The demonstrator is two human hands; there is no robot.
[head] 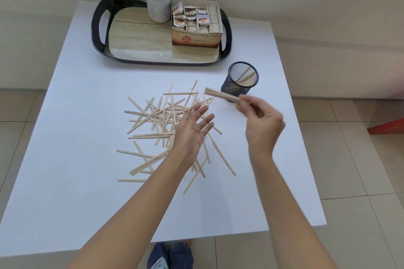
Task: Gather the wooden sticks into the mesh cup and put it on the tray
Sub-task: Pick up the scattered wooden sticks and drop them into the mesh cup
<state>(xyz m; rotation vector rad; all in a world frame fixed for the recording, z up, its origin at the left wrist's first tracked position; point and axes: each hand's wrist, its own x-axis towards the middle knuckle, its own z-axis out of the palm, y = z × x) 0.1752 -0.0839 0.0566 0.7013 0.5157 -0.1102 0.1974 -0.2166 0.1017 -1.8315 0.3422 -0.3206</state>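
Many thin wooden sticks [157, 120] lie scattered in a loose pile in the middle of the white table. A black mesh cup [240, 81] stands upright to the right of the pile, with several sticks inside it. My right hand [262, 124] is shut on a small bundle of sticks [223, 95], blurred, held just in front of the cup. My left hand [194, 126] hovers over the pile's right side, palm up, fingers apart and empty. The black tray [96, 28] with a wood-pattern floor sits at the back of the table.
On the tray stand a white lidded jar [157, 4] and an open tea-bag box [196, 24] at its right half. The tray's left half shows bare wood pattern. Tiled floor surrounds the table; a red object [389, 128] lies at the right edge.
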